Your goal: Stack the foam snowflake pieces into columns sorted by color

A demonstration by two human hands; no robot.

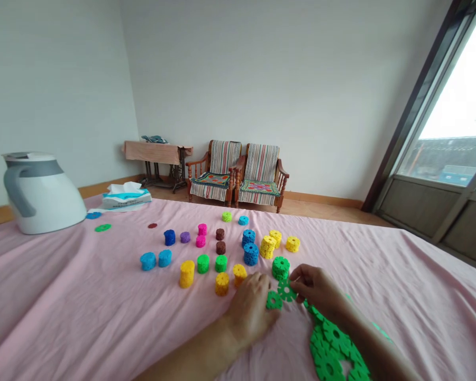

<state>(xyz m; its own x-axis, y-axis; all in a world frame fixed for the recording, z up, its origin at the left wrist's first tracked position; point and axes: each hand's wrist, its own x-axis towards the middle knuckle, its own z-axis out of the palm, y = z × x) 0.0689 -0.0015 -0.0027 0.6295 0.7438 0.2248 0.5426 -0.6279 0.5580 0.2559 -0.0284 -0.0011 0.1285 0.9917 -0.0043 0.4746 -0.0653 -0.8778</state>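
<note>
My right hand [311, 286] pinches a flat green notched disc [286, 290] with a hole in its middle. Curled around a small green disc stack [274, 300] is my left hand [250, 304], its thumb at the near side and its fingers at the far side. Just beyond the two hands stands a taller green stack [281, 269]. Many loose green discs [333, 344] lie in a heap beneath and beside my right forearm, which hides some of them. An orange-yellow stack [239, 274] sits right beside my left hand's knuckles.
Several sorted stacks spread over the pink cloth [103, 312], among them blue [250, 255], yellow [267, 247] and brown [221, 247] ones. A white jug [47, 198] and a tissue box [126, 197] stand at the far left. Two wooden chairs [259, 169] are behind the table.
</note>
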